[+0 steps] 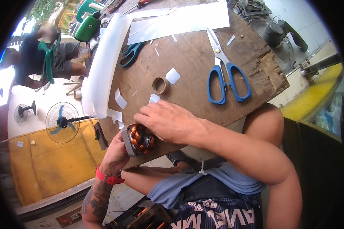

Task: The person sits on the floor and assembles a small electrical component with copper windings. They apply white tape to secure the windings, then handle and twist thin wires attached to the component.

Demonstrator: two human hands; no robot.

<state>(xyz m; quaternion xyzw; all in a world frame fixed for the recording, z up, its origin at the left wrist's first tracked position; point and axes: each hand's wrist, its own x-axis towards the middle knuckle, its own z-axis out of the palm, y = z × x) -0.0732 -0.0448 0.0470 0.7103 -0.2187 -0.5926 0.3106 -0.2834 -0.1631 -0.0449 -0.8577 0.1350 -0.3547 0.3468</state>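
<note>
My left hand (pixel 119 152) is closed around the grey metal side of a motor stator (pixel 141 139), a square core with copper windings, at the near left edge of the wooden table. Over the stator's far side bends my right hand (pixel 162 119); its fingers are curled at the windings, and what the fingertips hold, if anything, is hidden. Just beyond that hand lie a small white piece of sheet (pixel 154 98), a brown tape roll (pixel 160 86) and a rounded white piece (pixel 172 76). Blue-handled scissors (pixel 222 72) rest spread on the right of the table.
A curled translucent sheet (pixel 105 72) runs along the table's left side, with a flat white sheet (pixel 179 23) at the back. Teal-handled scissors (pixel 130 55) lie beside it. White scraps (pixel 120 98) are scattered about. Fans (pixel 62 119) and another person (pixel 46 57) are off to the left.
</note>
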